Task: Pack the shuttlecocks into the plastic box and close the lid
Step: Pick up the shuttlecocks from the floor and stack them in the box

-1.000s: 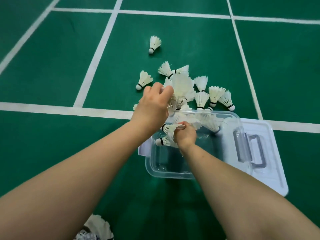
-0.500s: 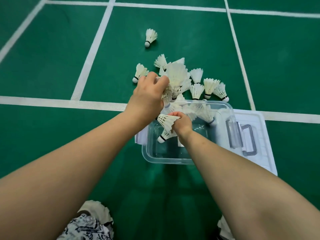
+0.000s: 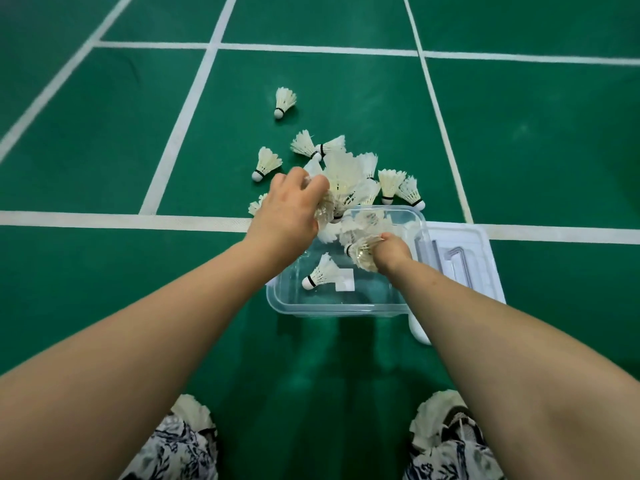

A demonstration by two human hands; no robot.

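Left hand [image 3: 287, 211] is over the far-left corner of the plastic box [image 3: 332, 308]. Its fingers [image 3: 313, 184] are curled tight round a bunch of shuttlecocks [image 3: 343, 178], and the feathers fan out past the knuckles on the far side. The count in the bunch cannot be told because they overlap.

Right hand [image 3: 393, 252] is low over the box opening, fingers curled in, gripping a single shuttlecock [image 3: 363, 254] by the feather skirt.

The box is clear plastic with no lid on, and sits on the green court floor [image 3: 104, 133] just this side of a white line [image 3: 121, 218]. One loose shuttlecock [image 3: 320, 273] lies on its side on the box bottom, cork toward the near-left, just beside a white label [image 3: 344, 280]. More feathers show at the far end of the box, blurred through the wall.

The lid [image 3: 485, 261] lies flat on the floor against the box's right side, handle [image 3: 460, 268] facing up.

A floor pile [image 3: 389, 185] of shuttlecocks sits just beyond the box, partly hidden by the left hand. One side shuttlecock [image 3: 266, 162] lies near the pile's left edge. A stray shuttlecock [image 3: 284, 102] lies farther out, well apart.

Patterned trousers [image 3: 180, 448] show at the bottom edge.
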